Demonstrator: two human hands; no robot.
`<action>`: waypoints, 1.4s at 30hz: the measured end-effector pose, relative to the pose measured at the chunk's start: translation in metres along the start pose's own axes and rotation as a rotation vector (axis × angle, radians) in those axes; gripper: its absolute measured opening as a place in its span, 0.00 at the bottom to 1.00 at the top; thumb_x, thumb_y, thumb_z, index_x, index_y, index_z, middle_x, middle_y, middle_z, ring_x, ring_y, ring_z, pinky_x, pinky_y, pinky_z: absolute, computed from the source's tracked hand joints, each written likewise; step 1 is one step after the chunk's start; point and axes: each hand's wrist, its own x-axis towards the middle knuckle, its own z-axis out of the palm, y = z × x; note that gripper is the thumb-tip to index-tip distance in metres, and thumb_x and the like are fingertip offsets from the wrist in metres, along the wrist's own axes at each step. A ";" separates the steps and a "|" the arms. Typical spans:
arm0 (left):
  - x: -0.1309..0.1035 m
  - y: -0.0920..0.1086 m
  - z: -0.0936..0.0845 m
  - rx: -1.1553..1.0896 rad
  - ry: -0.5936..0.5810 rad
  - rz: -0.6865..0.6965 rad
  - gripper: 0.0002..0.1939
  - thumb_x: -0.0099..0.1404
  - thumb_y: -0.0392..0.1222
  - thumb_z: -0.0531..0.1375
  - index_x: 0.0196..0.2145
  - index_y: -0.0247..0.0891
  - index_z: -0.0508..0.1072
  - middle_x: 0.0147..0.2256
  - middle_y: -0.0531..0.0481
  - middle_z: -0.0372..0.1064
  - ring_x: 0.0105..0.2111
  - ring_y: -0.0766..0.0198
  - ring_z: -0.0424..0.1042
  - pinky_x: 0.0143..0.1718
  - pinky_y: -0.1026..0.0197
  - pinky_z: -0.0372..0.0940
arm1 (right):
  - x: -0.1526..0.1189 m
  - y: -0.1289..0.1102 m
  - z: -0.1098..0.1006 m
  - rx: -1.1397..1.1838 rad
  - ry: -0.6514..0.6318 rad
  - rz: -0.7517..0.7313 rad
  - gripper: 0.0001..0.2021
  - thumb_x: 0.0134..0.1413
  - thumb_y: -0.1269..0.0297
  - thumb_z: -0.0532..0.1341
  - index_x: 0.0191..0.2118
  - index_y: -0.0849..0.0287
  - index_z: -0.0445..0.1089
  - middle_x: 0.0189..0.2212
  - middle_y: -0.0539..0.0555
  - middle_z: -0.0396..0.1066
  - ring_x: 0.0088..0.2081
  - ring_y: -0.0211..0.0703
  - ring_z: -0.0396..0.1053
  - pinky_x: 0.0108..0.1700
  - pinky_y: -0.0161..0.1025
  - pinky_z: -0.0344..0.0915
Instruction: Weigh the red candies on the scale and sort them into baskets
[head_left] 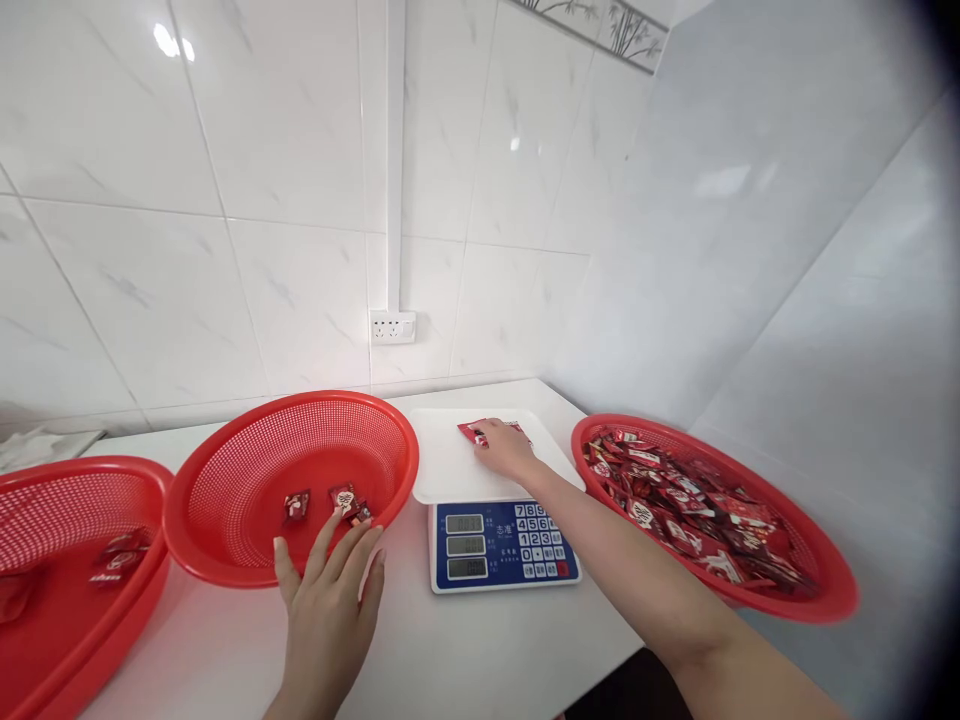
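Note:
My right hand is on the white pan of the digital scale, its fingers curled round a small red packet. Red wrapping also shows on the far side of that hand; how many packets lie there is hidden. The scale's blue panel faces me with keys and small displays. My left hand, fingers spread and holding nothing, is at the front rim of the middle red basket. Beyond its fingertips, a few red packets lie on the basket floor.
A red basket on the right is heaped with red packets. Another red basket at the left holds several packets. White plastic lies behind it. A tiled wall with a socket backs the white table.

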 end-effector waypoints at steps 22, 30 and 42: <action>0.004 -0.012 0.006 0.046 0.022 0.061 0.13 0.62 0.41 0.53 0.42 0.39 0.71 0.40 0.48 0.74 0.47 0.50 0.67 0.58 0.40 0.31 | 0.010 0.052 -0.007 -0.027 -0.008 0.083 0.15 0.58 0.71 0.50 0.48 0.63 0.67 0.49 0.64 0.66 0.50 0.52 0.63 0.49 0.45 0.58; 0.007 -0.028 0.011 0.111 0.066 0.048 0.13 0.64 0.42 0.51 0.41 0.39 0.72 0.38 0.46 0.75 0.45 0.51 0.68 0.58 0.42 0.32 | 0.000 -0.047 -0.026 0.498 -0.014 -0.335 0.26 0.58 0.51 0.49 0.60 0.53 0.50 0.60 0.52 0.53 0.57 0.41 0.56 0.53 0.39 0.59; 0.010 -0.045 0.012 0.002 0.114 -0.157 0.16 0.63 0.47 0.50 0.41 0.36 0.71 0.39 0.38 0.72 0.48 0.46 0.65 0.56 0.37 0.37 | -0.072 0.046 -0.043 0.063 -0.013 -0.211 0.24 0.55 0.60 0.55 0.58 0.56 0.57 0.61 0.58 0.49 0.61 0.47 0.46 0.60 0.48 0.48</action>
